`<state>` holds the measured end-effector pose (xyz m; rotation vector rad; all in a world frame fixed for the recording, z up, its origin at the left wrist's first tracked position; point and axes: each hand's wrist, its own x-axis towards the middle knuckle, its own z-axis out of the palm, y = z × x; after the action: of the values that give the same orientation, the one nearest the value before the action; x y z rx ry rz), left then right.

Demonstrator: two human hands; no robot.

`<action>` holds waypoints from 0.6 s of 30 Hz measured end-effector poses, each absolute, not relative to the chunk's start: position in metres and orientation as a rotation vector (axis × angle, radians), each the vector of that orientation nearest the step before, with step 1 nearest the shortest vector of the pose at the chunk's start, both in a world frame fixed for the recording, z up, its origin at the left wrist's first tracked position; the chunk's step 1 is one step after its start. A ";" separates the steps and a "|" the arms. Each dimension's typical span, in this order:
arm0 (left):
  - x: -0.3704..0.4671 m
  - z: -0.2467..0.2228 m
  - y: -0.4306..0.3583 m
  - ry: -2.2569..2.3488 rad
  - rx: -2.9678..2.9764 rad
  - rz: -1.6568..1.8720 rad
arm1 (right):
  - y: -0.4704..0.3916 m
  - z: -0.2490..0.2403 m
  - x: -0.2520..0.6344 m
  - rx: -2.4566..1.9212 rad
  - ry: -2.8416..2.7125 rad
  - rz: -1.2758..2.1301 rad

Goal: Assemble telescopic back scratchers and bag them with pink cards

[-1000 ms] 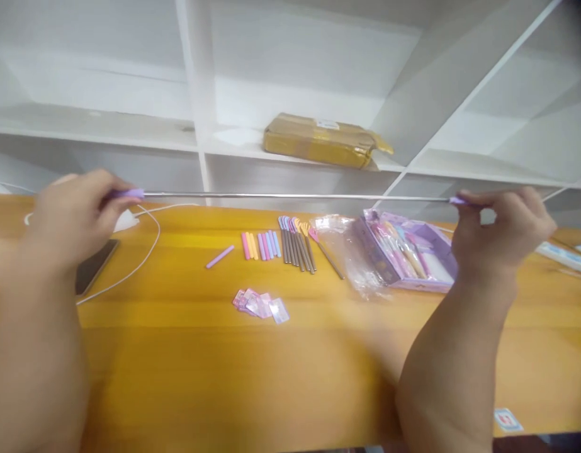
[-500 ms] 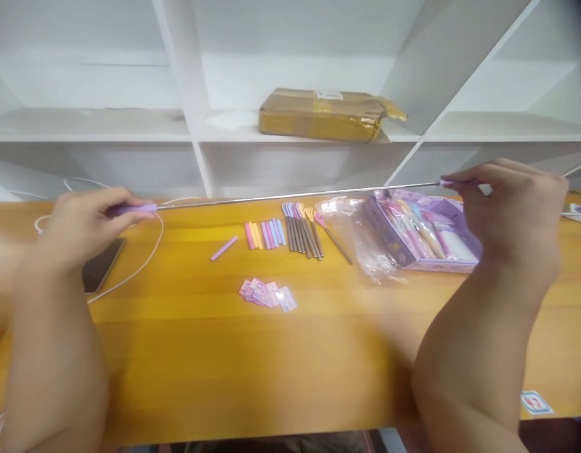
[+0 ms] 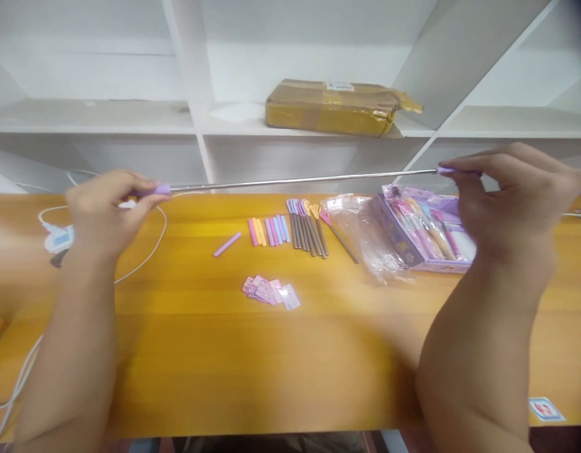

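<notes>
An extended telescopic back scratcher (image 3: pixel 299 181) with a thin silver rod is stretched level between my two hands, above the table. My left hand (image 3: pixel 104 211) pinches its purple handle at the left end. At the other end, my right hand (image 3: pixel 512 189) grips the purple head, which the fingers mostly cover. Below the rod lies a row of short back scratchers (image 3: pixel 308 229) with coloured claw heads. A pink-headed back scratcher (image 3: pixel 341 238) lies slanted beside them. Left of the row are pink, yellow, purple and blue handle sleeves (image 3: pixel 269 231) and one separate purple sleeve (image 3: pixel 227 244).
Small pink cards (image 3: pixel 266 290) lie mid-table. Clear plastic wrapping (image 3: pixel 377 242) touches a purple box (image 3: pixel 398 242) of packaged items at right. A white charger (image 3: pixel 60 239) and cables are at left. A taped carton (image 3: pixel 335 108) sits on the shelf behind; a sticker (image 3: pixel 546 409) is front right.
Both hands have risen slightly in view and moved right, still holding the back scratcher's ends. The view has shifted a little; the phone by my left forearm is now hidden and the charger shows.
</notes>
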<state>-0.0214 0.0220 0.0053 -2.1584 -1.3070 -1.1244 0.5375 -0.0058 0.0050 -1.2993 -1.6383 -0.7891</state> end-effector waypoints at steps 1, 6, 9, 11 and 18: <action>-0.019 0.003 0.022 -1.295 -2.167 -1.087 | -0.003 0.004 0.534 -1.311 -1.654 -0.775; -0.011 -0.002 0.021 -1.235 -2.193 -0.998 | 0.003 0.001 0.522 -1.292 -1.704 -0.746; -0.007 -0.001 0.021 -1.213 -2.190 -1.016 | 0.007 0.000 0.520 -1.263 -1.715 -0.781; 0.000 -0.001 0.020 -1.173 -2.180 -1.047 | 0.010 0.000 0.515 -1.191 -1.724 -0.830; 0.044 -0.005 -0.005 -1.193 -2.361 -1.032 | 0.002 -0.003 0.457 -1.004 -1.996 -0.838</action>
<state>0.0437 -0.0047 -0.0050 -2.3607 -1.1933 -1.0321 0.4566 0.0022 -0.0029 -1.0040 -1.9962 -0.8380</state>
